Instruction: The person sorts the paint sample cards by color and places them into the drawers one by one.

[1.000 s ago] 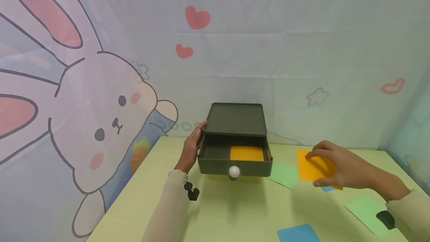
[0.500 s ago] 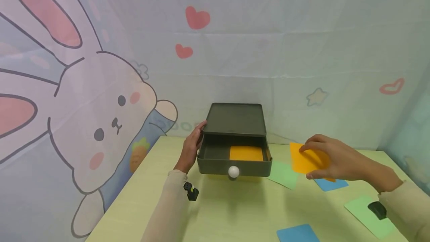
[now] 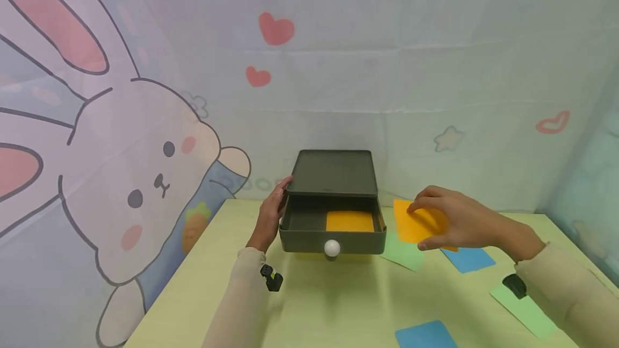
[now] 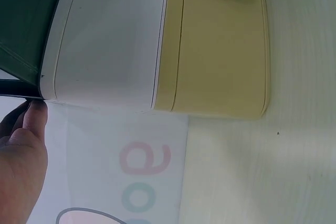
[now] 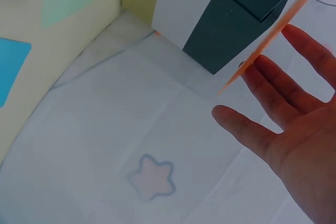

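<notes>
A small drawer cabinet (image 3: pixel 333 173) stands on the table, with its dark top drawer (image 3: pixel 304 241) pulled out. Inside that drawer lies an orange sheet of paper (image 3: pixel 350 221); a white knob (image 3: pixel 331 247) sits on its front. In the left wrist view a white drawer (image 4: pixel 110 40) and a yellow drawer (image 4: pixel 220 51) appear alongside the dark one. My left hand (image 3: pixel 267 218) rests against the cabinet's left side, fingers extended. To the right of the drawer, my right hand (image 3: pixel 456 219) pinches another orange sheet (image 3: pixel 403 224) between thumb and fingers, above the table.
Right of the cabinet lie a green sheet (image 3: pixel 402 255) and a blue sheet (image 3: pixel 468 260). Nearer the front are another green sheet (image 3: pixel 522 307) and another blue one (image 3: pixel 425 334). A printed cloth (image 3: pixel 338 79) hangs behind the table (image 3: pixel 203 294).
My right hand has moved left and slightly up with the orange sheet, closer to the open drawer, uncovering more of the blue sheet. The left hand has stayed at the cabinet's side.
</notes>
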